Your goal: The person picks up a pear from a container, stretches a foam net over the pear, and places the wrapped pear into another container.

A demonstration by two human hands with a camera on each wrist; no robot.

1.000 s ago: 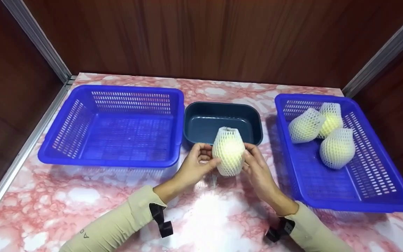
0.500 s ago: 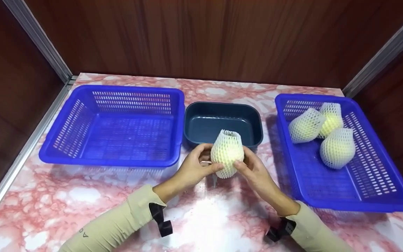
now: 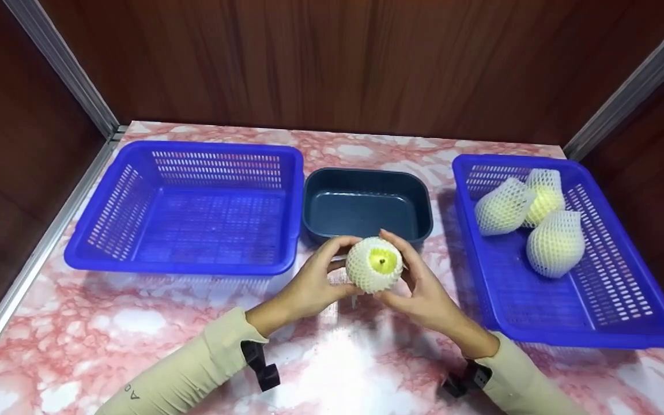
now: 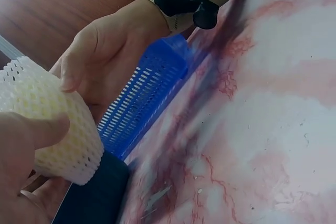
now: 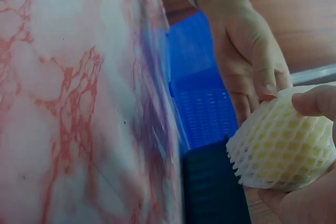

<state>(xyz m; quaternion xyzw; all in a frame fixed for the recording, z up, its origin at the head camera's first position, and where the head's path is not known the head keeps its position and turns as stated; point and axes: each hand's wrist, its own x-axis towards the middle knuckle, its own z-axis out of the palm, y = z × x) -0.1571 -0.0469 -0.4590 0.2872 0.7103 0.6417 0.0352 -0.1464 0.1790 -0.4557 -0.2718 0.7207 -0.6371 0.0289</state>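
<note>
Both hands hold a yellow-green fruit (image 3: 382, 262) in a white foam net sleeve, just in front of the dark basin. Through the net's open end, its dark stem faces up at the head camera. My left hand (image 3: 313, 282) grips the left side with curled fingers and thumb; my right hand (image 3: 426, 291) grips the right side. In the left wrist view, the foam net (image 4: 84, 145) bulges over the fruit between both thumbs. The right wrist view shows the netted fruit (image 5: 283, 148) from the side, the net reaching past one end.
A blue perforated basket (image 3: 182, 268) stands to the left. Behind the hands is a dark rectangular basin (image 3: 366, 174). On the right, another blue basket (image 3: 539, 314) holds three fruits (image 3: 555, 245) in foam nets. Wood-grain panels (image 3: 332, 69) enclose the marbled table (image 3: 136, 323).
The netted fruit has tipped from upright so its open stem end now faces the head camera. The right hand has shifted its grip, with fingers over the far side and thumb below.
</note>
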